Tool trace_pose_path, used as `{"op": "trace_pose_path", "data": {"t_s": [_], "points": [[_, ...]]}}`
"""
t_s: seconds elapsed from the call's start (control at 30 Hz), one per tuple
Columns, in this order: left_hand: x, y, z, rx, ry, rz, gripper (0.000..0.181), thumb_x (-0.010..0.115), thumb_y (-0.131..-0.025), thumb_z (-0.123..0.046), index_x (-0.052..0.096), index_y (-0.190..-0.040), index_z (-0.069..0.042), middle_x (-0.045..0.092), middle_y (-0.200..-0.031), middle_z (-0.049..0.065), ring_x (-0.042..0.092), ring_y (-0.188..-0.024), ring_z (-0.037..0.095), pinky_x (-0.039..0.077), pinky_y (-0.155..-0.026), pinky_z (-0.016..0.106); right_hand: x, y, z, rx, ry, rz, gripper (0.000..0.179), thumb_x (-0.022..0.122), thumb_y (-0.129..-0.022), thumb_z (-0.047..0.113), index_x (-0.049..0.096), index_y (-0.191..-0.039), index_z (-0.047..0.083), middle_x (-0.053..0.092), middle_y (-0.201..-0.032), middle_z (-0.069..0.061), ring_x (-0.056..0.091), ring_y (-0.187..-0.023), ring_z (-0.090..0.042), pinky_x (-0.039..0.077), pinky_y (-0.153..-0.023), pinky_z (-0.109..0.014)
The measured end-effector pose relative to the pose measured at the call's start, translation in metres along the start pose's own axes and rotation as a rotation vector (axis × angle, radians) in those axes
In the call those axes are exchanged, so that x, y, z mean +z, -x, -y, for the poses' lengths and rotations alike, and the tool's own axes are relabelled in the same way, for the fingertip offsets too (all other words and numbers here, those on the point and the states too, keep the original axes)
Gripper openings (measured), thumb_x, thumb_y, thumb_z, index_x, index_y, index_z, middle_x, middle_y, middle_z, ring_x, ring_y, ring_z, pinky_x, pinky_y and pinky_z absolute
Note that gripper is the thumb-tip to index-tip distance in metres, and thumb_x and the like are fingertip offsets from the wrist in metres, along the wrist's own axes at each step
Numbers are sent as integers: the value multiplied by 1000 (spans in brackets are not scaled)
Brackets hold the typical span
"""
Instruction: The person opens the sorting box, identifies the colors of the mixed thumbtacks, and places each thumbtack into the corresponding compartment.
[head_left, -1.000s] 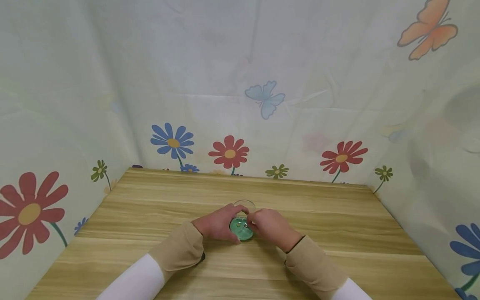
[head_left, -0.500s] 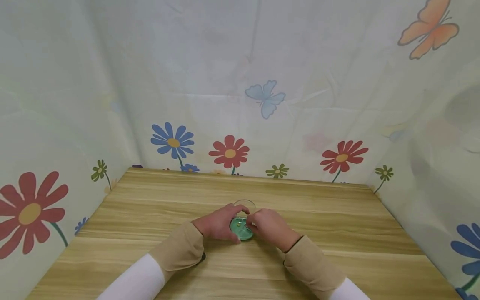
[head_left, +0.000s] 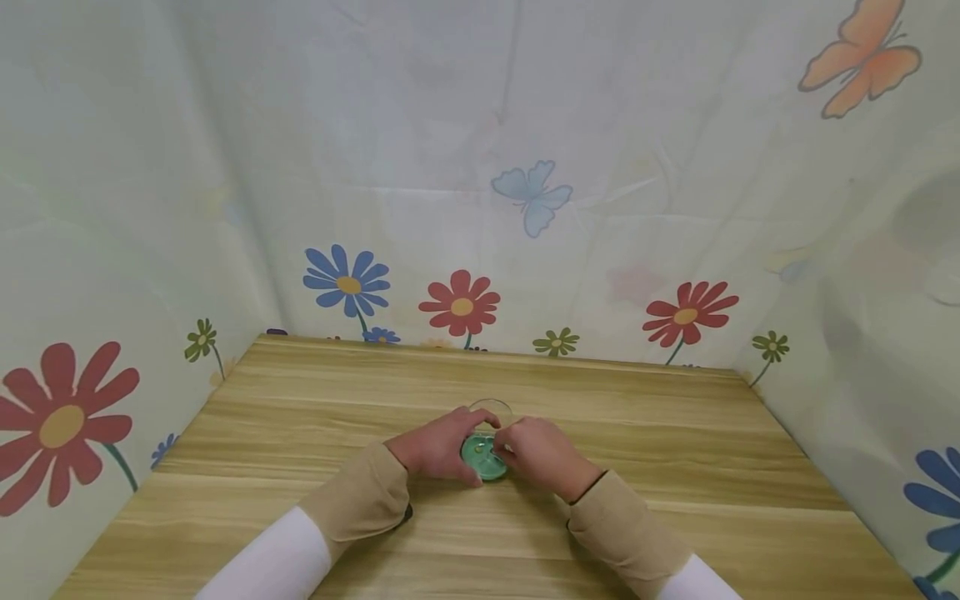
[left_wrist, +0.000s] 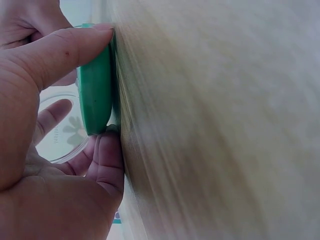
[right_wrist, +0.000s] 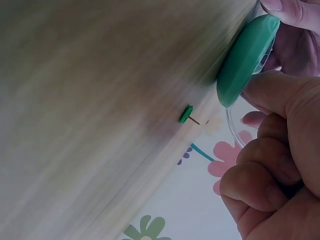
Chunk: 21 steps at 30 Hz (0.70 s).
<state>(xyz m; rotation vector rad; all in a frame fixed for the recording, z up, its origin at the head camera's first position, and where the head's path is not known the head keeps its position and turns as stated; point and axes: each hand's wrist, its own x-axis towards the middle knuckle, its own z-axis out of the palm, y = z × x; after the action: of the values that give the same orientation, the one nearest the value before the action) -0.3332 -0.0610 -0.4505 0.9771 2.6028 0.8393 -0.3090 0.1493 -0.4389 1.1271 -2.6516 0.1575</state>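
A small round green case (head_left: 487, 471) with inner dividers lies on the table, its clear lid (head_left: 491, 403) raised at the far side. My left hand (head_left: 442, 446) grips the case's rim; in the left wrist view the thumb (left_wrist: 75, 47) presses one edge, with fingers at the opposite edge. One small gold-coloured piece (head_left: 478, 449) shows inside. My right hand (head_left: 543, 454) has its fingers curled, and its thumb and index finger reach into the right of the case. Whatever lies between those fingertips is hidden, also in the right wrist view, where the case (right_wrist: 245, 62) appears from its side.
A small green disc with a thin brown spike (right_wrist: 186, 114), like a thumbtack, is on the wood surface in the right wrist view. The wood-grain table (head_left: 300, 408) ends at a hanging white cloth (head_left: 420, 125) printed with flowers and butterflies.
A second small piece, visible near the right fingertips one second ago, is now hardly seen. Both hands and the case stay nearly in place.
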Motion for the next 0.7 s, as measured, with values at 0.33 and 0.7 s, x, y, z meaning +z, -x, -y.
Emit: {"op": "trace_pose_path", "data": {"t_s": [0.33, 0.7], "points": [[-1, 0, -3, 4, -3, 5, 76, 91, -77, -26, 49, -140, -24, 56, -122, 5, 52, -110, 20, 46, -96, 32, 1, -1, -1, 22, -15, 21, 9, 78, -90, 16, 76, -81, 15, 73, -76, 3, 64, -67, -11, 52, -64, -30], [-1, 1, -2, -8, 7, 8, 77, 92, -77, -26, 48, -140, -24, 55, -122, 6, 52, -111, 21, 47, -96, 33, -11, 1, -1, 46, -97, 26, 5, 77, -89, 12, 78, -85, 12, 74, -80, 2, 61, -68, -7, 51, -64, -27]]}}
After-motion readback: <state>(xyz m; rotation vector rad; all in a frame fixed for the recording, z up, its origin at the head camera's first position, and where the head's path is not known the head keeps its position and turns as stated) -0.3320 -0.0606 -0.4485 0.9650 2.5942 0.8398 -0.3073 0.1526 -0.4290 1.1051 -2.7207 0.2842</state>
